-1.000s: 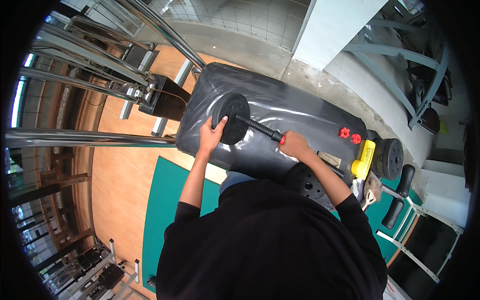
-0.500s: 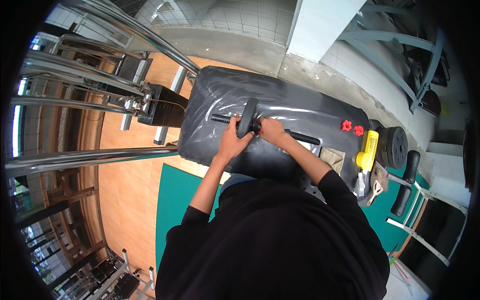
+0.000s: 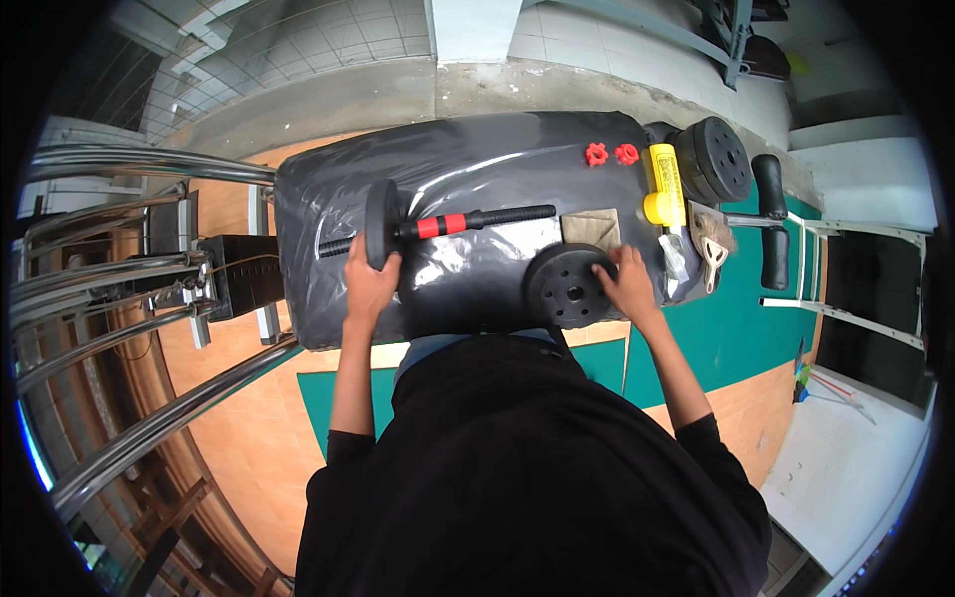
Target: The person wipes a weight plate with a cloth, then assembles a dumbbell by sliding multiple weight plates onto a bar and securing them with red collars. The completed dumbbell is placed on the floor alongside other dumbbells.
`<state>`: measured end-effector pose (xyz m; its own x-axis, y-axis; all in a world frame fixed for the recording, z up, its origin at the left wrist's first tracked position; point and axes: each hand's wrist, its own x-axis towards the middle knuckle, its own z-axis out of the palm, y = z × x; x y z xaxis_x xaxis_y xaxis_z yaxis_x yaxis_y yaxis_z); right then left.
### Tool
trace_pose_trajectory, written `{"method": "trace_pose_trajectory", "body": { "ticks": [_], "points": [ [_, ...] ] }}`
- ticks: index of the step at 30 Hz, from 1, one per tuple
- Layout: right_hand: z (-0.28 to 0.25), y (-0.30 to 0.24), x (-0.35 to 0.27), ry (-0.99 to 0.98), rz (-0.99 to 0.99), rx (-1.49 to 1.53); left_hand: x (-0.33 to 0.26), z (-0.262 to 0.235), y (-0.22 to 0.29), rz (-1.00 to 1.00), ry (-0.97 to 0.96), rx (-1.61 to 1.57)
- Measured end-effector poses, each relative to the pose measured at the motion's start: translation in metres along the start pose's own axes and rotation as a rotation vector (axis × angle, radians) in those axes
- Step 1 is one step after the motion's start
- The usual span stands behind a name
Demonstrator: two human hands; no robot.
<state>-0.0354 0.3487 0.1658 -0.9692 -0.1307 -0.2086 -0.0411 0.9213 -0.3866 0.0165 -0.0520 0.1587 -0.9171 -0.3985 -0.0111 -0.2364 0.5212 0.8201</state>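
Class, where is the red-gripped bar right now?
In the head view, the bar sits left of centre over the dark padded bench, running through the upright plate held by the left hand.

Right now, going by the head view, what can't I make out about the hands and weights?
- Left hand: its palm, hidden in the head view by the hand's own back and the upright plate.
- Right hand: whether it grips or merely touches the face-up plate; in the head view its own back hides the palm.
- Face-up plate's underside: hidden in the head view by its top.
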Motion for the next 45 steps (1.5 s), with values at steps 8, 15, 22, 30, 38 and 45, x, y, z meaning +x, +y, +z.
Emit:
{"method": "trace_pose_trajectory", "body": {
  "ticks": [8, 15, 22, 30, 38, 45],
  "points": [
    [0.048, 0.033, -0.020, 0.208, 0.372, 0.276, 0.001, -0.026, -0.028, 0.105, -0.102, -0.058],
    [0.026, 0.004, -0.021, 0.116, 0.434, 0.217, 0.006, -0.040, -0.072, -0.029, -0.114, -0.162],
    [0.029, -0.005, -0.003, 0.047, 0.404, 0.198, 0.005, -0.039, -0.091, -0.048, -0.116, -0.224],
    [0.003, -0.077, 0.023, 0.062, 0.152, 0.055, -0.001, -0.039, -0.088, -0.014, -0.115, -0.271],
    [-0.028, -0.138, 0.043, 0.119, 0.157, 0.045, -0.005, -0.035, -0.097, -0.085, -0.048, -0.343],
    [-0.044, -0.136, 0.054, 0.304, 0.156, 0.071, -0.018, -0.027, -0.090, -0.203, 0.031, -0.342]
  ]
}}
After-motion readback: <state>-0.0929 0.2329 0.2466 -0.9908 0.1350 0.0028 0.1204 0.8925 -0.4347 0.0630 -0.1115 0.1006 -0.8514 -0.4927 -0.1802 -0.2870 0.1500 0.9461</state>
